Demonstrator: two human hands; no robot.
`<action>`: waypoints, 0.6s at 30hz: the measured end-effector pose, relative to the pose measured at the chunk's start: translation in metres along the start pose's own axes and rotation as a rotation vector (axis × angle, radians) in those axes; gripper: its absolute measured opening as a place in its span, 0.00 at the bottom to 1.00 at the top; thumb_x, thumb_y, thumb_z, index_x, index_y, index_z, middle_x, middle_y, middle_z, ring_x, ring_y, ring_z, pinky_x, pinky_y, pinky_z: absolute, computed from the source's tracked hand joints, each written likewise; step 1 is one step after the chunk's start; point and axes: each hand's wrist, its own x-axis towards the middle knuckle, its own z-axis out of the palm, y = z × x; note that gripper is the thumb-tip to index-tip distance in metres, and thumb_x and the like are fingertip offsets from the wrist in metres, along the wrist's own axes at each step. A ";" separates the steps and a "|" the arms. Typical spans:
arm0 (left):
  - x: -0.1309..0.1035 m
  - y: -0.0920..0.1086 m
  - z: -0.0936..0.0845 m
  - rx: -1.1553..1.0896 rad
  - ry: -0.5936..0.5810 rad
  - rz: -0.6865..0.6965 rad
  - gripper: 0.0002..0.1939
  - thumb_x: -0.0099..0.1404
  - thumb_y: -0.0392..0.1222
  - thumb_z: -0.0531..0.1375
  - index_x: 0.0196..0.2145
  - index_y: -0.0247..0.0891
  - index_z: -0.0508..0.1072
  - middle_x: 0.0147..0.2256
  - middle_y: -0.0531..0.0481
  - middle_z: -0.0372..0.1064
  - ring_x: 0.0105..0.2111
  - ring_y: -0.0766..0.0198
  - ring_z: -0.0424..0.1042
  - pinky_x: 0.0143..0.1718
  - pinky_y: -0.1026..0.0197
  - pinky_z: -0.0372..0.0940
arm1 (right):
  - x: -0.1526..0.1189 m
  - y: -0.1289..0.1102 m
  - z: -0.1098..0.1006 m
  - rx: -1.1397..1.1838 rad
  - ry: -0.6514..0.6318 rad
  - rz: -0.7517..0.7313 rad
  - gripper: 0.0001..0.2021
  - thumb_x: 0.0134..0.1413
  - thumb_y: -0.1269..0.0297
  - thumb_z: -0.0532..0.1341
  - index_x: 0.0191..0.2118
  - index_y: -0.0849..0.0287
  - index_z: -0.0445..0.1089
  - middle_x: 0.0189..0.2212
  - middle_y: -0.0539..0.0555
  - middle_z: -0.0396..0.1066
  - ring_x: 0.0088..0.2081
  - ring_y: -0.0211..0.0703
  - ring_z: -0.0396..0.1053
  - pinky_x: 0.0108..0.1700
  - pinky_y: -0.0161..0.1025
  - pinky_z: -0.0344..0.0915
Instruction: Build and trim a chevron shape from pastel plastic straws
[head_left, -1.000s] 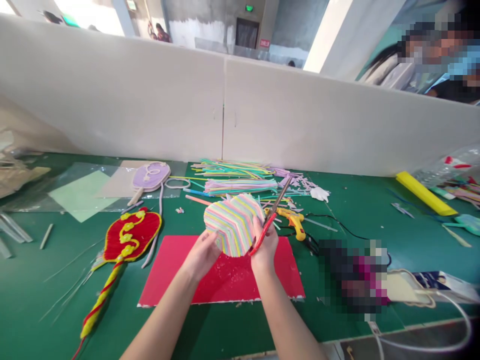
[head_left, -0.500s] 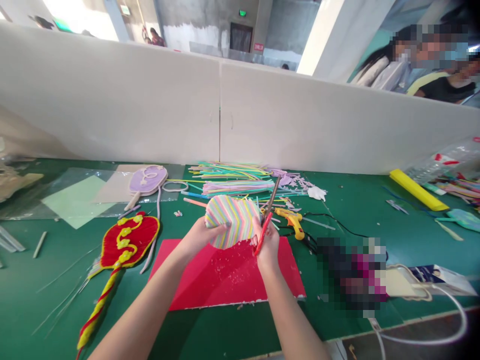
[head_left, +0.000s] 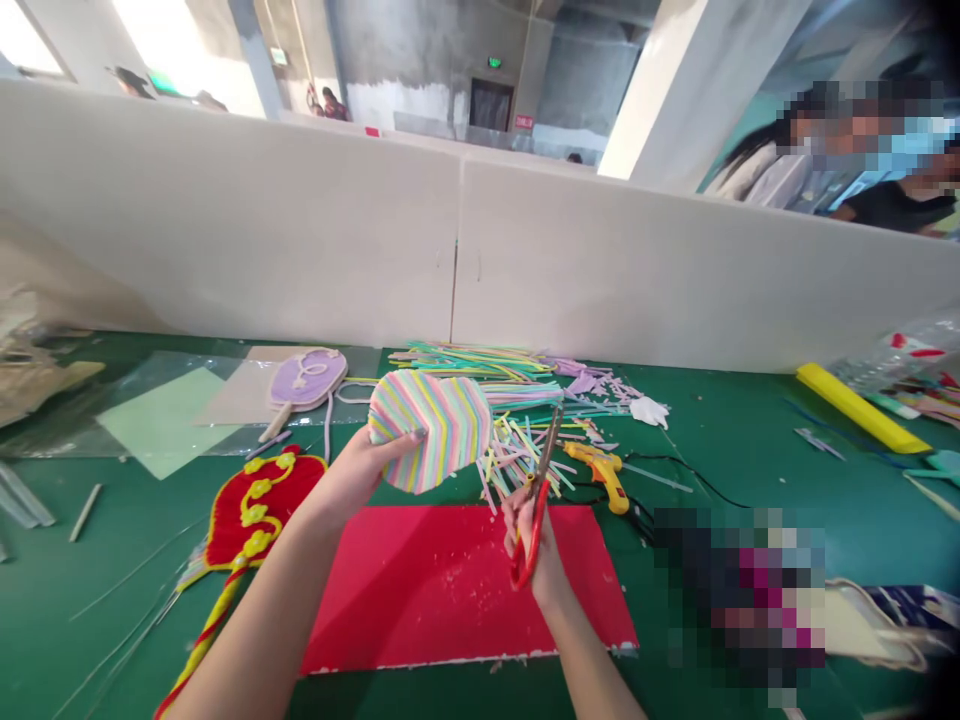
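My left hand (head_left: 367, 468) grips the lower left edge of a striped pastel panel (head_left: 442, 425) with a lobed outline, its thumb on the front face. Red-handled scissors (head_left: 538, 500) are in my right hand (head_left: 529, 535), blades pointing up and away, a short gap to the right of the panel. Under both hands lies a red board (head_left: 450, 590) with small white scraps on it. Cut pastel strips (head_left: 517, 450) are heaped just behind the board, between the panel and the scissors.
Long pastel stems (head_left: 465, 360) lie at the back, with a yellow glue gun (head_left: 604, 478) to their right. On the left are a red fan with yellow trim (head_left: 255, 500) and a purple fan (head_left: 309, 380). A white partition (head_left: 300, 230) stands behind; a yellow bar (head_left: 862, 408) lies far right.
My left hand has moved left with the panel, away from the scissors. The right hand with the scissors is lower, and the heap of cut strips is now uncovered. The camera view has shifted slightly.
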 end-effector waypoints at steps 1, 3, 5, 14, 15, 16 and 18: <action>-0.001 0.001 -0.001 -0.023 -0.005 -0.028 0.28 0.45 0.51 0.69 0.44 0.36 0.74 0.41 0.42 0.76 0.42 0.49 0.74 0.44 0.54 0.69 | -0.001 0.001 0.002 0.036 -0.027 0.046 0.25 0.38 0.39 0.64 0.30 0.56 0.60 0.19 0.41 0.58 0.12 0.25 0.50 0.12 0.25 0.50; -0.002 0.001 -0.001 -0.062 -0.008 -0.074 0.27 0.46 0.49 0.69 0.43 0.37 0.75 0.40 0.43 0.76 0.41 0.49 0.75 0.42 0.56 0.70 | -0.004 -0.001 0.007 0.079 -0.049 0.108 0.26 0.36 0.39 0.64 0.29 0.57 0.60 0.18 0.41 0.58 0.12 0.25 0.48 0.11 0.25 0.48; -0.003 0.002 -0.001 -0.092 -0.005 -0.093 0.26 0.45 0.47 0.70 0.43 0.37 0.75 0.40 0.43 0.77 0.40 0.49 0.75 0.41 0.57 0.71 | -0.008 -0.004 0.010 0.037 -0.050 0.126 0.23 0.41 0.42 0.64 0.29 0.59 0.63 0.17 0.42 0.58 0.12 0.25 0.49 0.12 0.24 0.49; -0.008 0.006 0.000 -0.102 0.007 -0.089 0.27 0.44 0.47 0.70 0.43 0.36 0.75 0.40 0.42 0.76 0.41 0.48 0.75 0.41 0.56 0.70 | -0.030 -0.006 0.008 -0.153 -0.218 0.090 0.24 0.50 0.39 0.55 0.37 0.58 0.68 0.24 0.48 0.61 0.20 0.32 0.55 0.23 0.31 0.59; -0.008 0.006 0.001 -0.106 0.009 -0.095 0.27 0.44 0.47 0.70 0.43 0.36 0.75 0.40 0.42 0.76 0.41 0.48 0.75 0.41 0.57 0.70 | -0.032 -0.008 0.009 -0.205 -0.235 0.057 0.25 0.50 0.39 0.54 0.37 0.57 0.69 0.26 0.50 0.63 0.22 0.34 0.57 0.25 0.32 0.60; -0.008 0.005 0.002 -0.107 0.008 -0.105 0.27 0.44 0.47 0.70 0.42 0.36 0.75 0.40 0.42 0.77 0.40 0.48 0.75 0.40 0.57 0.70 | -0.034 -0.010 0.009 -0.241 -0.250 0.034 0.25 0.51 0.38 0.53 0.38 0.57 0.69 0.28 0.51 0.64 0.24 0.35 0.58 0.27 0.33 0.61; -0.008 0.003 0.005 -0.102 0.001 -0.121 0.27 0.44 0.47 0.70 0.42 0.36 0.75 0.39 0.43 0.77 0.39 0.49 0.75 0.39 0.58 0.71 | -0.036 -0.012 0.011 -0.259 -0.260 0.024 0.26 0.51 0.38 0.53 0.38 0.57 0.68 0.30 0.52 0.63 0.24 0.35 0.57 0.27 0.33 0.60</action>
